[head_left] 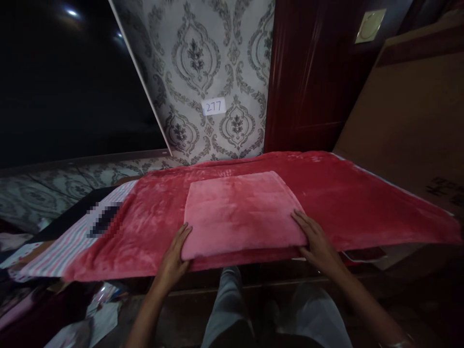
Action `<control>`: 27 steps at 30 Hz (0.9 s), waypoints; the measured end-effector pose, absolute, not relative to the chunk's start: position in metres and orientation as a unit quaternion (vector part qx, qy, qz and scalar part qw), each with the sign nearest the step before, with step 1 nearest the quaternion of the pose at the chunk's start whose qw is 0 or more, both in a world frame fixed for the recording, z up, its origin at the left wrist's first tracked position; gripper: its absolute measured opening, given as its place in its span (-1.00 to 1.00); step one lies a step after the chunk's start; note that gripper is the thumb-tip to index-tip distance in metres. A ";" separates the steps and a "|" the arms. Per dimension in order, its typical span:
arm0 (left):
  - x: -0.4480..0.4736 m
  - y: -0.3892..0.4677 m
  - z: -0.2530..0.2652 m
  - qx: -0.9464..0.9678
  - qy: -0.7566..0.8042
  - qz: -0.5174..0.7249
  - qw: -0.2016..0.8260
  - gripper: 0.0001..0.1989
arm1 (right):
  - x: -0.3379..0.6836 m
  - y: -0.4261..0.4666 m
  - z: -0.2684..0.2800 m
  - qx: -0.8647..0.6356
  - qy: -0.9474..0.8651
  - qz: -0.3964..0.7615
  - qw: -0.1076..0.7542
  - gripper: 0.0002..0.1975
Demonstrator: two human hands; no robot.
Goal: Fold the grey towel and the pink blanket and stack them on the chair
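A folded pink plush cloth (242, 212), roughly rectangular, lies on top of a larger red plush blanket (326, 193). At the cloth's left edge my left hand (174, 256) rests with its fingers stretched along the side and its thumb near the front corner. My right hand (315, 241) touches the right edge, fingers extended over the side and thumb low by the front corner. Both hands look open against the cloth rather than wrapped round it. Whatever part of the fingers lies under the edges is hidden.
Striped fabric (79, 237) shows at the left, with a pixelated dark object (105, 220) on it. A large dark screen (72, 82) stands at the back left. Right of the blanket leans a cardboard box (409, 106). A paper marked 277 (213, 106) is on the wall.
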State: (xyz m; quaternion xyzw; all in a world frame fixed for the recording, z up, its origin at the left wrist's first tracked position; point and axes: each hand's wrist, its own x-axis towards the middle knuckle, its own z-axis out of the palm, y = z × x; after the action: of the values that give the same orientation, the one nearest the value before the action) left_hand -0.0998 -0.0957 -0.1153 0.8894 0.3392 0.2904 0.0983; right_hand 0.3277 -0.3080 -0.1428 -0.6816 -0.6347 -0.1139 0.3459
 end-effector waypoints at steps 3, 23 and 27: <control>-0.105 -0.085 -0.121 0.881 0.329 0.326 0.093 -0.27 | 0.341 -0.305 -0.150 -0.671 -0.631 -0.117 0.371 -0.05; -0.075 -0.054 -0.050 0.812 0.264 0.496 0.160 -0.51 | 0.355 -0.271 -0.079 -0.611 -0.519 -0.079 0.593 -0.61; -0.054 -0.050 0.034 0.720 0.324 0.566 0.238 -0.53 | 0.350 -0.257 0.012 -0.564 -0.470 -0.097 0.672 -0.66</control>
State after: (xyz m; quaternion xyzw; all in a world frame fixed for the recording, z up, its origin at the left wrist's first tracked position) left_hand -0.0538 -0.0497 0.0344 0.7196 0.3236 0.5663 0.2380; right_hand 0.3501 -0.2569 0.0120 -0.5644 -0.4702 -0.0968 0.6716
